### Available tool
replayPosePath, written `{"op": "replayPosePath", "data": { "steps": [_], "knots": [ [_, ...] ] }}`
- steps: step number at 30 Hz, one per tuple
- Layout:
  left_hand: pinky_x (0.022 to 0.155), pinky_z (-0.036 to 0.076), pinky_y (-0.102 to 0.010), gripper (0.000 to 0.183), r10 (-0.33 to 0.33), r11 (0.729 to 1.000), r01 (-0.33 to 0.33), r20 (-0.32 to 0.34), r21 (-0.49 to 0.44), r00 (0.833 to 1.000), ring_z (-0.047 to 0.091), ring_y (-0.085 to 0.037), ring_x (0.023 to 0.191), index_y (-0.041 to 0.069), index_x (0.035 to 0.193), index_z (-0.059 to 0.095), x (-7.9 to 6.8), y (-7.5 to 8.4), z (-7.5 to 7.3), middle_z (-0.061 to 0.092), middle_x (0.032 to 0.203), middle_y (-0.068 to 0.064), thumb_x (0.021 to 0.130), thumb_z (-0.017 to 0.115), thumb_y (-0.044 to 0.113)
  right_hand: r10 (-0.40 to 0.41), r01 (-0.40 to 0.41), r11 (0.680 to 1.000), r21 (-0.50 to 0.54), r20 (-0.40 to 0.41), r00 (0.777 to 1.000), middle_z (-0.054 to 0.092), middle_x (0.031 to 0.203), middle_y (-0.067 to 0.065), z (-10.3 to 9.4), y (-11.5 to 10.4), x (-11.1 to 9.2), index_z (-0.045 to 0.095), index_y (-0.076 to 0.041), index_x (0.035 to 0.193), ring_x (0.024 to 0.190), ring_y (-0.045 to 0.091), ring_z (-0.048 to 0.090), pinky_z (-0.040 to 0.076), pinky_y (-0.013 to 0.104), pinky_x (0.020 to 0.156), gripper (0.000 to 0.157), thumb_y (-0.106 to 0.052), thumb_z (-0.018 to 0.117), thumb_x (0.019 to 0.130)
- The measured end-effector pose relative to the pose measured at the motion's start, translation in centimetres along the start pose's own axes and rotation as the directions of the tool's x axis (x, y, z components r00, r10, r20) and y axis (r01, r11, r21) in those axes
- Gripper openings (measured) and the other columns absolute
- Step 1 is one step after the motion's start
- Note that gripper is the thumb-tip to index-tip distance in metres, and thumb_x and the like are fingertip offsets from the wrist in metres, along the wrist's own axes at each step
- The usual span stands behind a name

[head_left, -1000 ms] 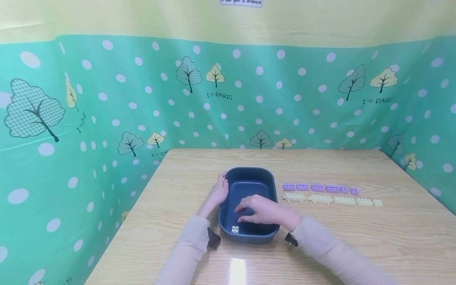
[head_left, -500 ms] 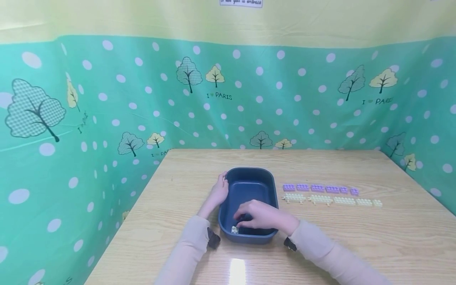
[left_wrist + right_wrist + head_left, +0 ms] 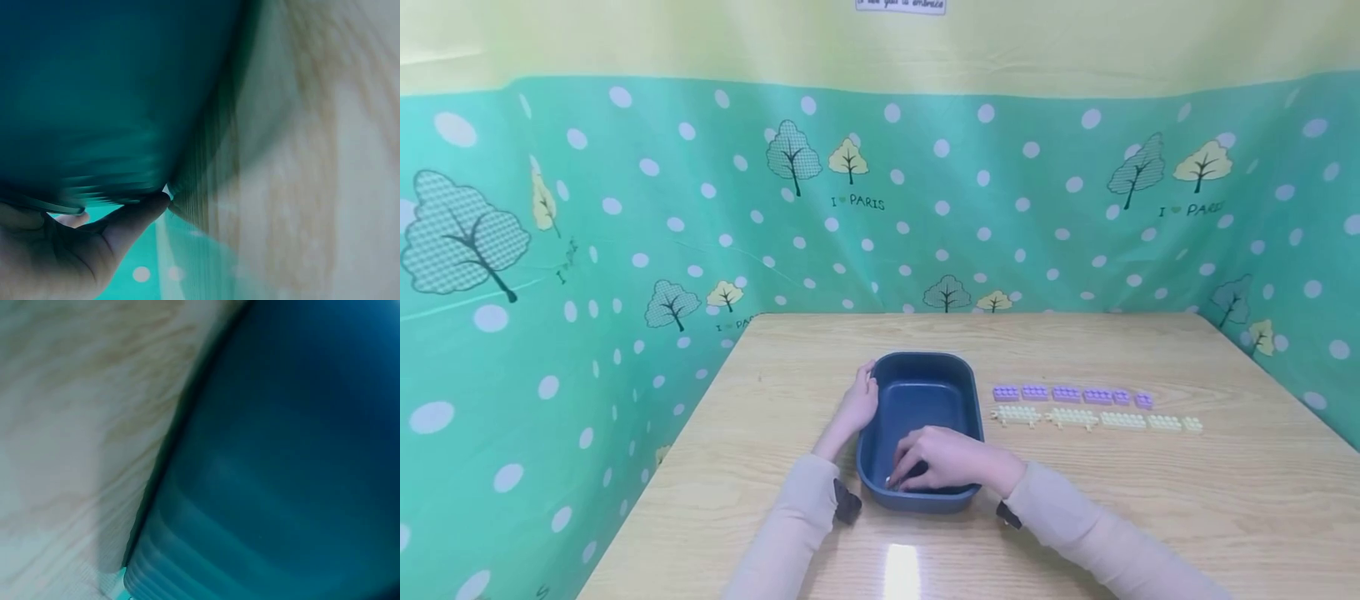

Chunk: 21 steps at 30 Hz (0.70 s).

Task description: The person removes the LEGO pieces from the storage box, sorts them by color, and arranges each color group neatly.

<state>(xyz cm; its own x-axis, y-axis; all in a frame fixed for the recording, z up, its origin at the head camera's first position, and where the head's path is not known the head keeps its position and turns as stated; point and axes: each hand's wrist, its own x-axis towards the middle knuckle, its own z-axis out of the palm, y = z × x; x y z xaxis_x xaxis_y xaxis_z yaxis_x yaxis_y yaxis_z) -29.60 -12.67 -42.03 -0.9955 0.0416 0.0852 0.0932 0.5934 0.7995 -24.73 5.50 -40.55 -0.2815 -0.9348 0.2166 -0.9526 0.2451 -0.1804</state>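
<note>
A dark blue box [image 3: 925, 503] with rounded corners stands on the table. My left hand [image 3: 859, 403] grips its left rim; in the left wrist view the thumb [image 3: 134, 225] lies along the outer wall. My right hand [image 3: 943, 458] reaches down inside, near the front left corner. Its thumb and fingers pinch a small cream building brick [image 3: 889, 481], which they mostly cover. Only the box's outer wall [image 3: 281, 456] and the table show in the right wrist view, so the right fingers are hidden there.
To the right of the box, a row of purple building bricks [image 3: 1066, 394] lies behind a row of cream bricks [image 3: 1123, 421]. A green patterned curtain [image 3: 910, 208] hangs behind the wooden table [image 3: 1075, 517] and along its sides.
My right hand has moved down and toward the front of the box, and its fingers have closed on the small cream brick. The left hand keeps its hold on the rim.
</note>
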Motion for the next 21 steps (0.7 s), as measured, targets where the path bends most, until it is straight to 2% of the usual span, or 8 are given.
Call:
{"op": "replayPosePath", "data": {
  "steps": [3,9,12,17,21],
  "knots": [
    [0.087,0.047,-0.050,0.044,0.006,1.000,-0.006,-0.003,0.005,1.000,0.056,-0.042,0.110,0.004,0.144,0.029,-0.03,-0.04,0.00,0.048,0.132,-0.031,0.101,0.028,0.016,0.009,-0.009,1.000,0.001,-0.016,1.000,0.069,0.091,-0.012,0.01,-0.08,0.06,0.076,-0.024,0.093,0.086,0.001,0.061,0.046,0.013,0.079,0.013,-0.030,0.069,0.084],
    [0.089,0.046,-0.052,0.044,0.008,1.000,-0.008,-0.001,-0.001,1.000,0.055,-0.042,0.112,0.004,0.144,0.028,-0.20,-0.03,0.00,0.049,0.132,-0.031,0.101,0.028,0.015,-0.008,0.009,0.999,-0.035,0.009,1.000,0.070,0.100,-0.009,0.04,0.00,0.05,0.074,-0.025,0.102,0.095,0.004,0.062,0.048,0.019,0.085,0.020,-0.028,0.071,0.082],
    [0.088,0.047,-0.051,0.044,0.002,1.000,-0.002,0.007,0.000,1.000,0.055,-0.042,0.111,0.005,0.144,0.028,-0.22,-0.07,0.07,0.048,0.132,-0.031,0.101,0.028,0.016,0.000,0.000,1.000,-0.014,0.007,1.000,0.070,0.098,-0.010,0.08,0.07,-0.02,0.075,-0.025,0.098,0.094,0.003,0.062,0.048,0.018,0.084,0.016,-0.027,0.071,0.083],
    [0.082,0.049,-0.049,0.044,0.015,1.000,-0.015,0.000,0.004,1.000,0.058,-0.041,0.105,0.003,0.143,0.028,-0.15,-0.08,0.05,0.049,0.130,-0.032,0.101,0.028,0.015,0.064,-0.065,0.998,-0.020,-0.043,0.997,0.069,0.090,-0.011,0.14,0.17,-0.11,0.075,-0.021,0.090,0.087,0.003,0.062,0.049,0.020,0.080,0.008,-0.021,0.071,0.082],
    [0.084,0.048,-0.050,0.044,0.017,1.000,-0.017,-0.010,0.001,1.000,0.058,-0.042,0.105,0.002,0.143,0.029,-0.16,-0.03,0.06,0.050,0.130,-0.032,0.101,0.028,0.014,0.136,-0.139,0.989,-0.058,-0.050,0.989,0.069,0.091,-0.008,0.08,0.05,-0.12,0.072,-0.018,0.094,0.088,0.006,0.063,0.049,0.025,0.080,0.012,-0.020,0.071,0.082]
  ]
}}
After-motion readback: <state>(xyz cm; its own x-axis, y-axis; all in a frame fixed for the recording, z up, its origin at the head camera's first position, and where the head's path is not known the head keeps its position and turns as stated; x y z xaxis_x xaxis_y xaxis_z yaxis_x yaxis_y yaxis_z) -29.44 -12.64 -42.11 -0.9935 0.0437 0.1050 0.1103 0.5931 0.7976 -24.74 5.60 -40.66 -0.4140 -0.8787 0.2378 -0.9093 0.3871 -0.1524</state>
